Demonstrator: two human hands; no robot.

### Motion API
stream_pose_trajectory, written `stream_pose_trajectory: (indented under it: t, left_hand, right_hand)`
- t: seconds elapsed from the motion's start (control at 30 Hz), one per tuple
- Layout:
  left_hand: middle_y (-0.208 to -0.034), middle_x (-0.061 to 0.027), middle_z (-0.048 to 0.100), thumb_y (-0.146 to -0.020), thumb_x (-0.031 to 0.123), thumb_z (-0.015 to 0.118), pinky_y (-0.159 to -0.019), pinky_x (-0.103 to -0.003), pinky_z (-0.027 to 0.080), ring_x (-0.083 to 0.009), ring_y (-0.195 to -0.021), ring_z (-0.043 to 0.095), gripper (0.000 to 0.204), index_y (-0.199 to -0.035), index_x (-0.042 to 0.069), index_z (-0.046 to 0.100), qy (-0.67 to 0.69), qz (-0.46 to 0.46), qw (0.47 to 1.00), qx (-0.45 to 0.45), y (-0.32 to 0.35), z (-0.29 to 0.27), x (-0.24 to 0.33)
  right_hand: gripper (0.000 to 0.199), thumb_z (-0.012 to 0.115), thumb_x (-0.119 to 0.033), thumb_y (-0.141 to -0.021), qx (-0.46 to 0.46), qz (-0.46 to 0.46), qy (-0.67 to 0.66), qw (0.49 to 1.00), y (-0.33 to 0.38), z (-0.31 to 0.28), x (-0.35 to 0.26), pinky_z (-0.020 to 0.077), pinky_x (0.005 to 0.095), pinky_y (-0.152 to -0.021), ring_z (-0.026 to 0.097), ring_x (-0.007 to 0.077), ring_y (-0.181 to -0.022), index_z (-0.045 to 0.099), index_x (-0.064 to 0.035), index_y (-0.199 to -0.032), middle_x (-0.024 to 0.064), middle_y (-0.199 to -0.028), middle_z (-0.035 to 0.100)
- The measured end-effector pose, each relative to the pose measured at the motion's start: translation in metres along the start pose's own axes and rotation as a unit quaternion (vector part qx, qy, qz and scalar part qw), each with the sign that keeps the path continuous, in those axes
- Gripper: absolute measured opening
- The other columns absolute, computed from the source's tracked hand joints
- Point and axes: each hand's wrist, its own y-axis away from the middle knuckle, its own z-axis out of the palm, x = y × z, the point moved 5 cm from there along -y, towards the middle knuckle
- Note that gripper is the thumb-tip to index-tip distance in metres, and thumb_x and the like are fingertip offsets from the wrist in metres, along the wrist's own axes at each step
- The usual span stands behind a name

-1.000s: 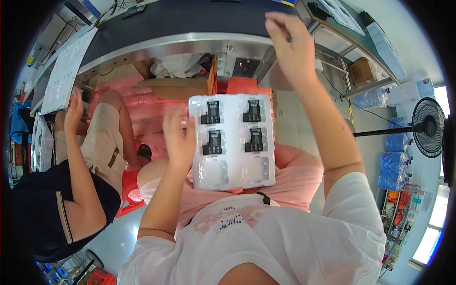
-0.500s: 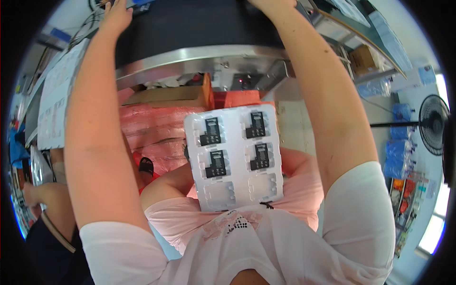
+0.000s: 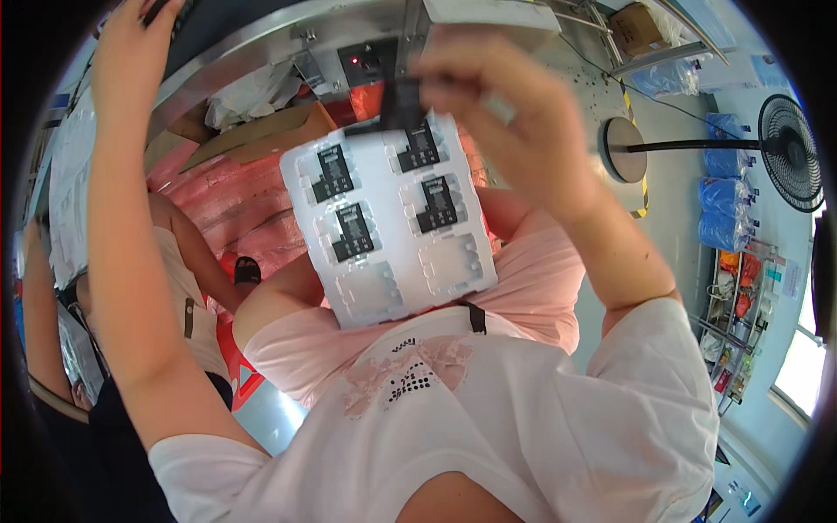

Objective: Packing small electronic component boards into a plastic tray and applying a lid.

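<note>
A white moulded tray [image 3: 384,209] rests tilted on my lap. Several black L-shaped battery packs [image 3: 353,231] lie in its upper pockets, and the two pockets closest to me hold nothing. Over the tray's far right corner, my right hand [image 3: 523,122] pinches another black battery pack [image 3: 403,105], blurred by motion. It partly covers the pack lying in that corner. Up at the far left, by the dark worktop, my left hand [image 3: 131,44] has its fingers closed around a small dark piece [image 3: 155,10], cut off by the picture's edge.
The metal edge [image 3: 261,39] of a conveyor-like bench runs across the far side. Below it are an open cardboard box [image 3: 253,135] and pink wrapped packages [image 3: 218,205]. A standing fan [image 3: 789,152] is at the right. Another person's leg [image 3: 187,227] is close on my left.
My right hand has come back from the bench to above the tray, bringing a black battery pack. My left hand has shifted left. The whole view has turned and moved rightward.
</note>
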Motion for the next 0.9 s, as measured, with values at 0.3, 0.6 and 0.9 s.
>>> stream_pose_trajectory:
  t: [0.3, 0.6, 0.9]
  left_hand:
    - [-0.073, 0.0053, 0.047, -0.075, 0.007, 0.070, -0.059, -0.017, 0.035, -0.0035, -0.065, 0.042, 0.021, -0.093, 0.004, 0.059, 0.497, -0.431, 0.739, -0.146, 0.326, 0.029, 0.105]
    - [-0.071, -0.0069, 0.058, -0.068, 0.017, 0.074, -0.062, -0.035, 0.044, -0.0221, -0.068, 0.055, 0.031, -0.092, 0.004, 0.059, 0.180, -0.324, 0.904, -0.212, 0.414, 0.042, 0.128]
    - [-0.086, -0.0105, 0.058, -0.070, 0.029, 0.071, -0.072, -0.040, 0.044, -0.0288, -0.082, 0.054, 0.038, -0.095, 0.005, 0.055, 0.107, -0.168, 0.955, -0.222, 0.416, 0.051, 0.123]
  right_hand:
    - [0.019, 0.058, -0.002, -0.081, -0.207, 0.440, -0.099, 0.868, 0.230, 0.043, 0.093, 0.0430, 0.0237, -0.060, 0.051, 0.0087, -0.066, 0.060, -0.0016, -0.100, 0.0027, -0.072, 0.055]
    - [0.041, 0.062, -0.016, -0.076, -0.272, 0.065, 0.270, 0.921, 0.263, 0.066, 0.039, 0.0431, 0.0386, -0.084, 0.051, 0.0285, -0.105, 0.054, -0.0063, -0.115, 0.0142, -0.127, 0.042]
    - [0.040, 0.057, -0.015, -0.078, -0.242, 0.038, 0.339, 0.909, 0.265, 0.070, 0.032, 0.0316, 0.0492, -0.098, 0.035, 0.0251, -0.124, 0.053, -0.0063, -0.117, 0.0112, -0.136, 0.035]
